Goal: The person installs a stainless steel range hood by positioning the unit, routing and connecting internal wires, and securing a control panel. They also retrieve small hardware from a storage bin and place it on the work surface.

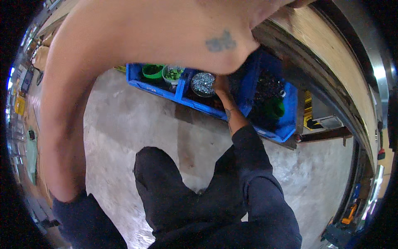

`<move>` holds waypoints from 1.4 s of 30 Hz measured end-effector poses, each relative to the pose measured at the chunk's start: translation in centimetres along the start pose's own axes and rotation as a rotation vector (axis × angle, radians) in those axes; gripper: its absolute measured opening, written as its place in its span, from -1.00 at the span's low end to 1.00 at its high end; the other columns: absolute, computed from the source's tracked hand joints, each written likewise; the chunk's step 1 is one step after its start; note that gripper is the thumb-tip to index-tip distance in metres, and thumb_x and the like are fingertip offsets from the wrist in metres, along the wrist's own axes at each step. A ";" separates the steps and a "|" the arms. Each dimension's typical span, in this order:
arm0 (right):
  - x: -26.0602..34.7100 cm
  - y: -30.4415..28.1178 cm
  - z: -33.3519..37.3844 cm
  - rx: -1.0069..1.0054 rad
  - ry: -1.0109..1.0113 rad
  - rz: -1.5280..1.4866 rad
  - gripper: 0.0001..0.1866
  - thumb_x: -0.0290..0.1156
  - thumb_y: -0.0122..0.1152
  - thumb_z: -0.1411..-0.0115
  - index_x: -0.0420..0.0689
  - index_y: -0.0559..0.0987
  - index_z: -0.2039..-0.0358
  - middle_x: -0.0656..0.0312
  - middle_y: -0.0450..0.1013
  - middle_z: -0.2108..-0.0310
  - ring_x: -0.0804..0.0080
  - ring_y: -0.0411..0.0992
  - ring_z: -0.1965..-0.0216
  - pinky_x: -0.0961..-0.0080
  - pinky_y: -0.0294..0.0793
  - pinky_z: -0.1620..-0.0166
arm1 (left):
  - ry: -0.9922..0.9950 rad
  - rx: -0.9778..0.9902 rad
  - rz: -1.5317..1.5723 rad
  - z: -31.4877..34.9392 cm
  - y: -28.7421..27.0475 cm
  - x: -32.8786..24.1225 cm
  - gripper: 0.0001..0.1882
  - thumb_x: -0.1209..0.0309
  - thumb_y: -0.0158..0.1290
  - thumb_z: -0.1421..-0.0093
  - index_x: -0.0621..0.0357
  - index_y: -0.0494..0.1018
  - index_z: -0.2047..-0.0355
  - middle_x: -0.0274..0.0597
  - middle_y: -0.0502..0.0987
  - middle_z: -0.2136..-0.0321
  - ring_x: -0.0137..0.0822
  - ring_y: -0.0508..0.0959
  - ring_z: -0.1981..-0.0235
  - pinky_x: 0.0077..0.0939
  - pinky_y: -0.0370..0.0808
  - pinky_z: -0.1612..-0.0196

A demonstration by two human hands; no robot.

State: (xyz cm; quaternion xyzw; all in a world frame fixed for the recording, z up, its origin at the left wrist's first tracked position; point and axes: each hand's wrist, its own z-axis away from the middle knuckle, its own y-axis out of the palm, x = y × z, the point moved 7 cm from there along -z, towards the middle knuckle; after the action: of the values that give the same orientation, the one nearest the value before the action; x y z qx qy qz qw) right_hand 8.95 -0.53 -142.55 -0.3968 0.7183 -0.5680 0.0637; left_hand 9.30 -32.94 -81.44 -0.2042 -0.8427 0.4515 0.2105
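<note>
Bowl (203, 96) inside bin (180, 91), right hand (221, 84) at rim; left hand (267, 10) partly cropped. Fingers: can't tell, either hand. Likely heavy, spillable; grasp rim.

Floor (112, 112): grey, concrete-looking, blotchy; darker strip (186, 145) running lengthwise near middle, light glare at lower left and right. Upper right: pale wood worktop (336, 54), dark edge, bent by lens. Below it: brown bar (325, 135), yellow crate (308, 108). Lower right rim: orange tool (350, 213). Left rim: blurred clutter, yellow container (19, 105), pale green sheet (31, 153), bright bluish lights (9, 84).
</note>
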 end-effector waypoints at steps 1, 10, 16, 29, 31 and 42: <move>0.0 0.4 -0.2 0.011 0.052 0.015 -0.70 -0.42 0.21 -0.27 -0.21 0.63 0.00 -0.08 0.58 0.03 -0.10 0.55 -0.01 0.09 0.56 -0.05 | -0.009 0.008 -0.009 0.3 0.1 0.0 -0.52 0.54 0.17 0.13 0.25 0.35 0.13 -0.06 0.36 0.16 -0.04 0.42 0.05 -0.22 0.48 0.03; -5.6 0.5 -1.2 0.206 0.171 0.035 -0.72 -0.43 0.23 -0.28 -0.21 0.63 0.02 -0.01 0.59 0.03 0.03 0.55 -0.01 0.18 0.57 -0.06 | -0.008 0.007 0.007 0.5 1.2 1.0 -0.55 0.54 0.16 0.11 0.25 0.35 0.14 -0.06 0.36 0.16 -0.05 0.42 0.06 -0.22 0.47 0.04; -6.6 0.4 -2.7 0.215 0.143 -0.054 -0.74 -0.43 0.25 -0.29 -0.20 0.63 0.03 0.04 0.59 0.03 0.11 0.55 -0.01 0.25 0.57 -0.07 | -0.011 -0.019 -0.002 0.4 1.8 1.0 -0.56 0.54 0.16 0.10 0.25 0.35 0.15 -0.06 0.36 0.17 -0.06 0.42 0.07 -0.22 0.47 0.05; -7.4 -5.9 -3.4 0.143 0.221 -0.716 -0.77 -0.45 0.29 -0.31 -0.20 0.64 0.05 0.16 0.59 0.03 0.30 0.55 -0.01 0.38 0.58 -0.09 | -0.033 0.001 0.034 0.2 1.4 1.3 -0.60 0.54 0.15 0.07 0.25 0.35 0.18 -0.06 0.37 0.17 -0.07 0.42 0.09 -0.22 0.46 0.07; -7.3 -6.9 -3.5 0.133 0.268 -0.925 -0.78 -0.45 0.29 -0.31 -0.20 0.64 0.05 0.17 0.59 0.03 0.33 0.55 -0.01 0.40 0.58 -0.09 | -0.040 0.014 0.039 0.2 1.3 1.4 -0.61 0.54 0.15 0.07 0.25 0.35 0.18 -0.06 0.37 0.17 -0.07 0.42 0.09 -0.22 0.46 0.08; 6.4 -20.3 4.9 0.326 0.498 -1.724 -0.81 -0.50 0.34 -0.26 -0.22 0.65 0.11 0.13 0.63 0.06 0.38 0.60 0.02 0.49 0.65 -0.03 | -0.052 -0.050 -0.004 1.0 0.7 0.8 -0.49 0.61 0.11 0.19 0.25 0.39 0.12 0.00 0.40 0.11 0.09 0.42 0.02 -0.18 0.44 -0.04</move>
State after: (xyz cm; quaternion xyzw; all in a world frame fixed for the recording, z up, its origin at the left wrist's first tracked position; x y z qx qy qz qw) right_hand 17.38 -9.14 -124.36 -0.6482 0.0768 -0.5827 -0.4842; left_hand 8.26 -32.83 -82.42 -0.1958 -0.8593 0.4352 0.1842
